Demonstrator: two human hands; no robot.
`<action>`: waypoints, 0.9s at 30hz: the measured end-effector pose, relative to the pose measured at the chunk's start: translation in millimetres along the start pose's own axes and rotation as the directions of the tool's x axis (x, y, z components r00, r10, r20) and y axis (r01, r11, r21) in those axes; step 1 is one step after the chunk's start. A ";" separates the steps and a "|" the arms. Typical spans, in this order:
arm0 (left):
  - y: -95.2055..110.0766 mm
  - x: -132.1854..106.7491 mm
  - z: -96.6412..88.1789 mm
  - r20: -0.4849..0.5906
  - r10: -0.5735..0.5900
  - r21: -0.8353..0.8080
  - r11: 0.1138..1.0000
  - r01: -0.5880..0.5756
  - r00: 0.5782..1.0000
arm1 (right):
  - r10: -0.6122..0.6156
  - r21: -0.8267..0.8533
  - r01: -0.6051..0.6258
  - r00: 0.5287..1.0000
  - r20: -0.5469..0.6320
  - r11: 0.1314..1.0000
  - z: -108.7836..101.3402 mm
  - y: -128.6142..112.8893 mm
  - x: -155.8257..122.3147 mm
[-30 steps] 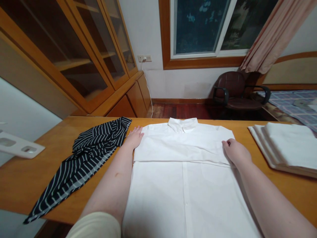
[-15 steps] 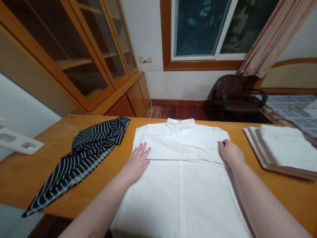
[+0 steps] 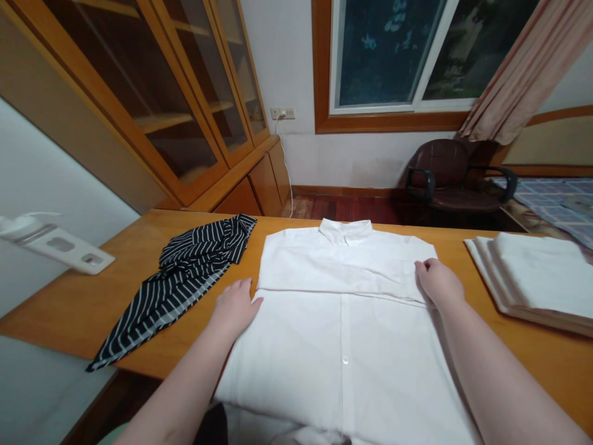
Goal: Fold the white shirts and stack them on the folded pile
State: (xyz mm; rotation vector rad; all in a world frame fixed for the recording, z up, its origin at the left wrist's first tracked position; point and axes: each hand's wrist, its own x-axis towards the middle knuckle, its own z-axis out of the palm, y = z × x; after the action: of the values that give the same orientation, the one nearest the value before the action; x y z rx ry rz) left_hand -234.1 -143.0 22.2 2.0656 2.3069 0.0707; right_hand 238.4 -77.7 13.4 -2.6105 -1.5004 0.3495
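Note:
A white button-up shirt [image 3: 296,346] lies front up on the table, its collar at the far end and its sleeves folded across the chest. My left hand [image 3: 235,307] is open beside the shirt's left edge, thumb touching the fabric and fingers bent over the table. On the other side, my right hand [image 3: 441,285] is closed, with thumb and fingers pinching the shirt at the right end of the folded sleeves. The lower part of the shirt reaches past the near table edge, toward me.
A black-and-white striped garment [image 3: 185,272] lies crumpled on the wooden table [image 3: 157,232] at left. Folded white cloths [image 3: 537,272] are stacked at right. A white plastic device [image 3: 69,247] stands at far left. Beyond are a glass-door cabinet [image 3: 185,93] and an armchair [image 3: 445,170].
My left hand has slid left and slightly down, off the folded sleeves to the shirt's edge. My right hand keeps its hold. The view has shifted slightly left.

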 end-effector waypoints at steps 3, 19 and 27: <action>11.8 18.2 4.4 -0.045 0.002 -0.003 1.000 -0.002 0.999 | 0.003 0.006 -0.003 1.000 -0.013 1.000 1.7 1.4 1.0; 2.3 22.6 12.3 -0.007 -0.154 -0.475 0.870 0.132 0.988 | -0.004 0.005 0.004 1.000 -0.015 1.000 2.2 2.5 4.7; -3.5 24.1 17.0 -0.149 0.014 -0.237 0.970 -0.050 0.989 | 0.015 0.011 -0.014 0.999 -0.031 1.000 3.1 5.0 7.3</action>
State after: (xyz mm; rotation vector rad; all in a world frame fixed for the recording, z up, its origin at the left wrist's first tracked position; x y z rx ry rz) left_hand -239.1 -119.4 5.0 2.0357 2.2113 0.4934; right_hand 245.4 -74.0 8.3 -2.6078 -1.4667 0.3158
